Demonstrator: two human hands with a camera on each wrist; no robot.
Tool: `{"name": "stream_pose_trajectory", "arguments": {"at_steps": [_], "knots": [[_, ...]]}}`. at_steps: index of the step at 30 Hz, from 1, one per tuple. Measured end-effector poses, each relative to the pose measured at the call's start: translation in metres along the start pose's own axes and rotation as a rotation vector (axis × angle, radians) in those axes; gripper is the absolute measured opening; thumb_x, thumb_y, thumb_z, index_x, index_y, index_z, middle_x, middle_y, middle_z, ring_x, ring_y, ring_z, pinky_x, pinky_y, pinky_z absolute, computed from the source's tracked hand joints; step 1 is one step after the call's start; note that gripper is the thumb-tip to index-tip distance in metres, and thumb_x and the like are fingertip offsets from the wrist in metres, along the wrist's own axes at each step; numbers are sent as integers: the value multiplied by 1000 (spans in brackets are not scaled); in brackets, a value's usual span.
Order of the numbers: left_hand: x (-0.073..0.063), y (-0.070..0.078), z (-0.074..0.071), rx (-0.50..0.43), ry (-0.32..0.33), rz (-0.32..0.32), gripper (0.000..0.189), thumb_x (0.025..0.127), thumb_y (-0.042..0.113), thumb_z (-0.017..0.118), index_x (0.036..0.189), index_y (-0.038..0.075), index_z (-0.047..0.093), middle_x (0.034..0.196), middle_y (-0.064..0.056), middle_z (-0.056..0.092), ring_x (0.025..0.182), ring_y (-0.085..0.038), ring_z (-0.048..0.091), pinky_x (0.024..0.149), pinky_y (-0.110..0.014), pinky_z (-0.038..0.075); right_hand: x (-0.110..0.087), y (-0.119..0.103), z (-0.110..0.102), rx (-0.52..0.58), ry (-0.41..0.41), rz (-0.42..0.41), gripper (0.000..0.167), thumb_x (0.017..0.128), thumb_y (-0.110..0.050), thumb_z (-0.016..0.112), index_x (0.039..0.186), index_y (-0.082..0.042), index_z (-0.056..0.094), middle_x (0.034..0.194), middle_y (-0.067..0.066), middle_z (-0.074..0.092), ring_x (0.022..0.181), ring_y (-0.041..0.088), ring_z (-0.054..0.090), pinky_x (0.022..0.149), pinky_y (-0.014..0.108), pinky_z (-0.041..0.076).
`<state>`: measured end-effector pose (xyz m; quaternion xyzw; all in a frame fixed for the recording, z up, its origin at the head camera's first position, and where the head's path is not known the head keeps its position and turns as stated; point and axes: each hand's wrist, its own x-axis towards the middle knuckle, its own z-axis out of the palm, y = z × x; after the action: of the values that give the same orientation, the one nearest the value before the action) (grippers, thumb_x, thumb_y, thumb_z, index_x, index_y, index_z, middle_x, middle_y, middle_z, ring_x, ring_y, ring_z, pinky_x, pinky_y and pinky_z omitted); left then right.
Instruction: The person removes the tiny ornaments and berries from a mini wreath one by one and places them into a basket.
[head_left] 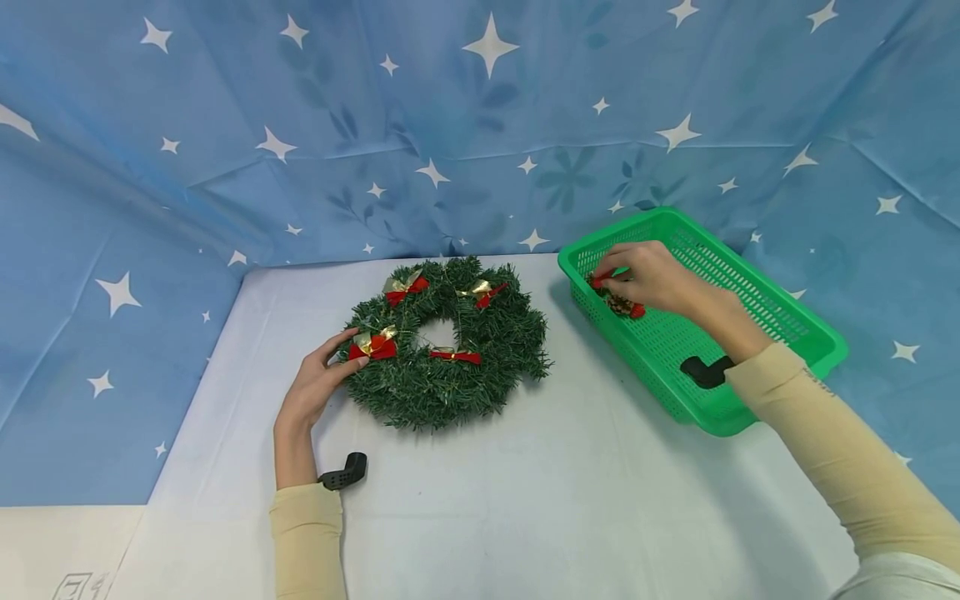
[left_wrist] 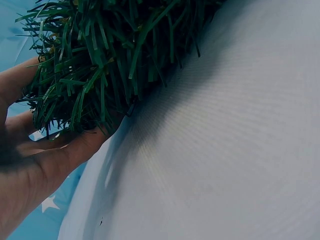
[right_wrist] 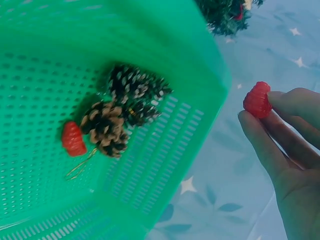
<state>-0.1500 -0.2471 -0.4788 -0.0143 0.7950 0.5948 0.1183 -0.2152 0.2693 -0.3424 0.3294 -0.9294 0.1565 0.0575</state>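
A green artificial wreath [head_left: 450,400] lies on the white cloth, trimmed with several red bows [head_left: 373,347] that have gold ribbon. At its left side my left hand [head_left: 309,387] holds the rim between thumb and fingers, right by one bow. My right hand [head_left: 651,277] is over the far left end of the green basket [head_left: 652,358]. Between thumb and fingers it pinches a red raspberry ornament [right_wrist: 258,101]. Inside the basket lie a brown pine cone [right_wrist: 105,129], dark white-tipped cones [right_wrist: 129,84] and another red raspberry [right_wrist: 73,138] near a gold loop.
The slotted plastic basket stands at the table's right, set at an angle, its raised walls around the ornaments. A blue star-print curtain [head_left: 450,125] hangs behind and beside the white table [head_left: 480,517]. A black camera mount [head_left: 345,472] sits on the left wrist.
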Motion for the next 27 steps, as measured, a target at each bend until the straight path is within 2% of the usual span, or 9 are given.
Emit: {"name": "stream_pose_trajectory", "arguments": {"at_steps": [5, 9, 16, 21, 27], "knots": [[0, 0, -1, 4, -2, 1, 70, 101, 27, 69, 163, 23, 35, 173, -10, 8, 158, -43, 11, 121, -62, 26, -4, 13, 1, -2, -27, 74, 16, 89, 2, 74, 103, -3, 80, 107, 15, 74, 83, 29, 69, 68, 39, 47], [0, -1, -1, 9, 0, -6, 71, 101, 27, 69, 163, 23, 34, 173, -10, 7, 157, -44, 13, 121, -62, 26, -7, 23, 3, 8, -57, 117, 13, 91, -1, 74, 101, -4, 80, 106, 16, 74, 89, 34, 70, 76, 48, 48], [-2, -1, -1, 7, 5, -19, 70, 101, 29, 69, 162, 24, 35, 173, -9, 8, 155, -44, 21, 117, -59, 32, -13, 38, 9, 22, -72, 161, 14, 90, -1, 75, 103, 0, 80, 108, 21, 75, 93, 39, 71, 70, 45, 51], [-1, 0, -1, 10, 4, -7, 70, 101, 28, 69, 162, 23, 36, 173, -9, 8, 156, -45, 19, 120, -62, 28, -19, 49, 13, 43, -89, 207, 15, 92, 1, 73, 104, 4, 79, 109, 25, 73, 96, 42, 70, 74, 51, 55], [0, 0, 0, 10, 3, -5, 71, 101, 27, 68, 163, 23, 34, 173, -10, 7, 155, -47, 17, 121, -64, 25, -25, 64, 17, 44, -117, 250, 15, 93, -2, 72, 105, 4, 78, 106, 25, 75, 81, 33, 71, 62, 37, 49]]}}
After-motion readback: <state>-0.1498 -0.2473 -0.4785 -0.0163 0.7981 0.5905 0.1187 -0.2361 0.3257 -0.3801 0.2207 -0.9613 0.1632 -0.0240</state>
